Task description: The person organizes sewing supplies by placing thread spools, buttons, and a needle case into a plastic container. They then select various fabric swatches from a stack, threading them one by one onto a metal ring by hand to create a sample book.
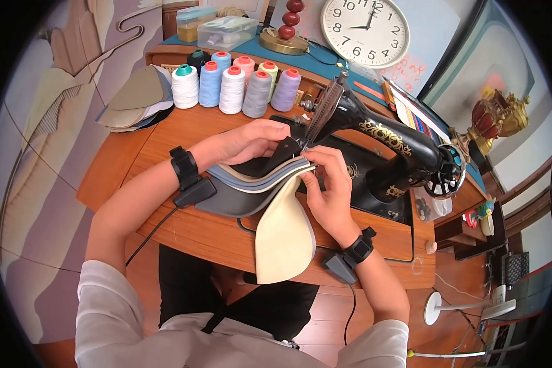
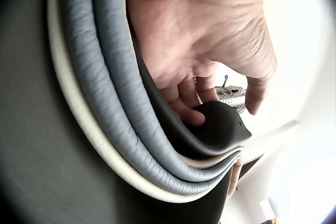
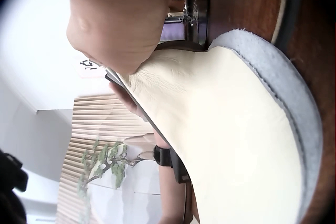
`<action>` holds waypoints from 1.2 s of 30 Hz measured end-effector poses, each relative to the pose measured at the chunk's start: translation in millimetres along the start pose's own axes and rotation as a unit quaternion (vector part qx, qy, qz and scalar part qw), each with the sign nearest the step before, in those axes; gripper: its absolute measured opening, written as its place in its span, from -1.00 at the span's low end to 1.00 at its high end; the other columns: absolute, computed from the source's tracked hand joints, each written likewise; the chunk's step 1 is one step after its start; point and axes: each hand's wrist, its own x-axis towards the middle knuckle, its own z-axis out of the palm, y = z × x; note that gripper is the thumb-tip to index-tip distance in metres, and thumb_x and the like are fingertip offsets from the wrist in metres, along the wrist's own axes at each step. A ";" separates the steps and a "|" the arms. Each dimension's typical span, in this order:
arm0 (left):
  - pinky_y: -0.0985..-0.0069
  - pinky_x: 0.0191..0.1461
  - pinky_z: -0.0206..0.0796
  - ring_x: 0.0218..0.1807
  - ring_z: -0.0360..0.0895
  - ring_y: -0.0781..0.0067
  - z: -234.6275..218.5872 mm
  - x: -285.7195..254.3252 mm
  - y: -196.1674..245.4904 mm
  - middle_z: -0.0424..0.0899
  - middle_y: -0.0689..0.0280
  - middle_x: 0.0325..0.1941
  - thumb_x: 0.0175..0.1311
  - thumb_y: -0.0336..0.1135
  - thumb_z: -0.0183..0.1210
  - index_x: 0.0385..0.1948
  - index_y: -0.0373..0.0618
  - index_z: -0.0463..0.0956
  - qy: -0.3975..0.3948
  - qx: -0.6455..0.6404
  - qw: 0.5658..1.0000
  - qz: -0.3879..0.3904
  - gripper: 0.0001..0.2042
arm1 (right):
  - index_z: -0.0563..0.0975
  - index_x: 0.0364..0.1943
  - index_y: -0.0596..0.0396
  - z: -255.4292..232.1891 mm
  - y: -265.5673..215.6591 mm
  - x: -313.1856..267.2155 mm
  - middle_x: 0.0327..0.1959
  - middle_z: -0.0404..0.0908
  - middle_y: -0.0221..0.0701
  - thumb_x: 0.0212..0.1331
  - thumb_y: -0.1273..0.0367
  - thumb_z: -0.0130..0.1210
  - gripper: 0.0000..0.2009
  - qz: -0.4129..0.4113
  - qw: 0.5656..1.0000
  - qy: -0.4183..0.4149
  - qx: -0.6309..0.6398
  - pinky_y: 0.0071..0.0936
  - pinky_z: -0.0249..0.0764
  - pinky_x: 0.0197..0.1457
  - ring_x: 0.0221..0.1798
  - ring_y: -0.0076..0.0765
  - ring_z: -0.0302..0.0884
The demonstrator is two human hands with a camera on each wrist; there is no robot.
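Beside the needle of a black sewing machine point(image 1: 374, 126), both hands hold a curved stack of leather pieces. My left hand point(image 1: 251, 141) grips the black leather piece point(image 1: 286, 148) on the stack's far side; in the left wrist view its fingers curl against the black leather point(image 2: 223, 124), thumb apart. Rolled blue-grey layers point(image 2: 113, 103) with a cream edge curve below that hand. My right hand point(image 1: 330, 190) pinches the stack's end at the cream leather piece point(image 1: 282, 242), which hangs over the table's front edge. Its fingertips are hidden in the right wrist view, where the cream leather point(image 3: 226, 124) shows a grey backing.
Several thread spools point(image 1: 232, 92) stand behind the left hand, with stacked leather pieces point(image 1: 142, 98) at the wooden table's point(image 1: 122, 144) left. A wall clock point(image 1: 365, 30), clear plastic boxes point(image 1: 227, 32) and a lamp base point(image 1: 283, 43) are at the back. The machine's handwheel point(image 1: 446, 172) is at right.
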 end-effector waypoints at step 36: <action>0.66 0.02 0.29 -0.10 0.48 0.74 -5.6 3.4 -5.9 0.56 0.53 -0.20 0.41 -0.23 0.25 -0.18 0.00 0.47 0.045 0.050 0.998 -0.003 -0.84 | 0.46 0.14 0.22 4.0 -0.2 -8.1 0.00 0.56 -0.36 0.28 0.68 0.08 -0.65 0.121 0.971 -0.058 0.200 -0.53 0.50 0.08 -0.01 -0.55 0.55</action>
